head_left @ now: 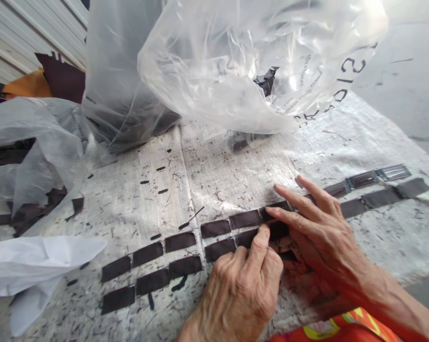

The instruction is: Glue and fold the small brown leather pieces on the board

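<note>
Two slanting rows of small dark rectangular patches lie on a white cloth, with an upper-row patch (245, 219) and a lower-row patch (219, 249) near my hands. My left hand (245, 280) presses its index fingertip at the rows; its other fingers are curled, and whatever is under them is hidden. Spread fingers of my right hand (316, 223) rest across the patches, covering several. At the right end, upper-row pieces look glossy, like a clear plastic-covered piece (394, 173). A dark scrap (288, 256) shows beneath my right palm.
A large clear plastic bag (214, 95) with printed lettering stands behind the rows. Another bag (118, 95) and an open bag of dark scraps (51, 142) are at left. White sheet material (40, 266) lies front left. Thread bits litter the cloth (157, 204).
</note>
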Demonstrator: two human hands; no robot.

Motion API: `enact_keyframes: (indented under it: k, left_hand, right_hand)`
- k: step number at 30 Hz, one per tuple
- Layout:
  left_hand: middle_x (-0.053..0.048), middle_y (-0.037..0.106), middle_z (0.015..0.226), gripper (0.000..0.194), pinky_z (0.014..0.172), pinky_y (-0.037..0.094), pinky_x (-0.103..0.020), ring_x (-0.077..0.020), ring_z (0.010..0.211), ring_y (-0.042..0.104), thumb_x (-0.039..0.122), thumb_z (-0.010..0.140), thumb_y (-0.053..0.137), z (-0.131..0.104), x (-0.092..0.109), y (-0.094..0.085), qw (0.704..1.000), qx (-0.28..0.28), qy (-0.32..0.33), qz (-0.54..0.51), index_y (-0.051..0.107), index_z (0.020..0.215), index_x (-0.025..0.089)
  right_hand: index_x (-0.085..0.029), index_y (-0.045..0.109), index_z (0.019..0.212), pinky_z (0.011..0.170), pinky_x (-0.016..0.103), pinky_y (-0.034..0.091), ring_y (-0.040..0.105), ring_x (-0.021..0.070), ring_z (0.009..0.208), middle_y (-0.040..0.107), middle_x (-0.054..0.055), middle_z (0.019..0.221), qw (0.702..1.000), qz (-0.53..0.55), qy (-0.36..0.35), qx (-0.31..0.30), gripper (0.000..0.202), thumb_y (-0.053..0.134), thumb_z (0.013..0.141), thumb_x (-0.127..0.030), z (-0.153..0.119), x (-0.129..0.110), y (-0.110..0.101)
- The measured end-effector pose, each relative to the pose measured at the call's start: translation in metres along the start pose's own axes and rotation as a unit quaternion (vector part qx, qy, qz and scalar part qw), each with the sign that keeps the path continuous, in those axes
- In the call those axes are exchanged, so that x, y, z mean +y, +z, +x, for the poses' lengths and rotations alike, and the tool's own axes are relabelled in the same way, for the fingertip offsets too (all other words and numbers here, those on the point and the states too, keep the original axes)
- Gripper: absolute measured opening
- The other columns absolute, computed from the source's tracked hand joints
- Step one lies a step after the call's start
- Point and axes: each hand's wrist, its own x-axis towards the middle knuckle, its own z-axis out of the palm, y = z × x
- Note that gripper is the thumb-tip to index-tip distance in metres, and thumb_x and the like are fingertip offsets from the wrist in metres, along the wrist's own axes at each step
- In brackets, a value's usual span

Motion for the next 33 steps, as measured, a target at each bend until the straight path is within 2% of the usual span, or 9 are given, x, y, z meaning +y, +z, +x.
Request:
enact_keyframes:
  k: [4,9,12,16,18,21,25,27,33]
  left_hand:
    - [-0.017,0.066,0.124,0.028,0.049,0.057,-0.028,-0.0163,0.059,0.067,0.003,0.087,0.039,-0.002,-0.002,0.0,1.0,-0.001,0.002,-0.001,0.065,0.092,0.011]
    - [-0.017,0.067,0.124,0.028,0.051,0.058,-0.029,-0.018,0.065,0.069,0.003,0.088,0.037,-0.001,-0.002,-0.001,1.0,-0.017,0.001,-0.007,0.064,0.092,0.012]
    - [-0.016,0.067,0.123,0.029,0.048,0.057,-0.029,-0.0178,0.062,0.069,0.004,0.09,0.035,-0.001,0.0,-0.002,1.0,-0.019,-0.004,-0.006,0.062,0.089,0.014]
    - [-0.016,0.065,0.127,0.029,0.05,0.058,-0.029,-0.0176,0.064,0.069,0.003,0.089,0.035,-0.002,0.0,-0.003,1.0,-0.022,-0.004,-0.004,0.062,0.092,0.013]
    - [-0.015,0.065,0.128,0.027,0.046,0.057,-0.03,-0.0177,0.062,0.068,0.003,0.089,0.036,-0.002,0.0,-0.003,0.999,-0.032,-0.005,0.004,0.061,0.092,0.014]
    - [-0.015,0.065,0.127,0.028,0.043,0.056,-0.031,-0.018,0.061,0.068,0.001,0.086,0.036,-0.003,0.001,-0.003,0.999,-0.044,-0.009,0.007,0.06,0.092,0.014]
    - [-0.014,0.065,0.127,0.032,0.053,0.061,-0.031,-0.02,0.077,0.073,-0.004,0.08,0.034,-0.002,0.001,-0.004,0.998,-0.059,-0.027,-0.025,0.057,0.09,0.016]
    - [-0.014,0.064,0.128,0.035,0.059,0.063,-0.031,-0.0212,0.086,0.073,-0.006,0.077,0.033,-0.002,0.001,-0.006,0.997,-0.066,-0.032,-0.033,0.056,0.092,0.016]
    - [-0.014,0.063,0.13,0.04,0.077,0.063,-0.035,-0.0233,0.105,0.069,-0.008,0.071,0.034,-0.004,-0.003,-0.013,0.993,-0.081,-0.045,-0.073,0.056,0.094,0.015]
  right_hand:
    - [-0.031,0.054,0.129,0.107,0.063,0.032,0.019,0.0343,0.146,0.046,0.007,0.149,0.999,0.027,0.005,0.033,0.042,0.047,0.091,-0.014,0.001,0.002,-0.004]
    - [-0.026,0.058,0.126,0.111,0.068,0.023,0.012,0.0372,0.148,0.046,0.008,0.15,0.996,-0.069,-0.054,-0.015,0.041,0.056,0.086,-0.016,0.007,-0.008,-0.007]
    - [-0.027,0.06,0.123,0.11,0.068,0.027,0.013,0.0361,0.148,0.048,0.006,0.148,0.996,-0.072,-0.038,-0.025,0.042,0.053,0.086,-0.01,0.009,-0.008,-0.004]
    - [-0.03,0.058,0.123,0.106,0.064,0.035,0.02,0.034,0.147,0.05,0.005,0.146,1.0,0.004,-0.002,0.019,0.043,0.048,0.088,-0.008,0.007,-0.004,-0.003]
    - [-0.03,0.057,0.124,0.107,0.063,0.032,0.02,0.0333,0.147,0.051,0.005,0.146,0.999,0.0,-0.005,0.045,0.044,0.048,0.088,-0.007,0.005,-0.005,-0.005]
    - [-0.029,0.059,0.122,0.113,0.063,0.024,0.015,0.0306,0.148,0.055,0.004,0.143,0.998,-0.05,-0.032,0.033,0.042,0.051,0.087,-0.006,0.002,-0.01,-0.006]
    - [-0.027,0.061,0.123,0.112,0.063,0.026,0.014,0.0304,0.148,0.055,0.005,0.143,0.998,-0.046,-0.035,0.005,0.035,0.052,0.09,-0.019,-0.001,-0.011,-0.003]
    - [-0.03,0.06,0.125,0.109,0.061,0.032,0.017,0.0298,0.148,0.055,0.004,0.143,0.999,-0.026,-0.02,0.018,0.038,0.049,0.091,-0.017,-0.003,-0.009,-0.001]
    - [-0.031,0.061,0.122,0.11,0.059,0.03,0.025,0.0298,0.145,0.06,0.003,0.137,0.999,-0.001,-0.018,0.045,0.034,0.052,0.091,-0.019,-0.007,-0.009,-0.002]
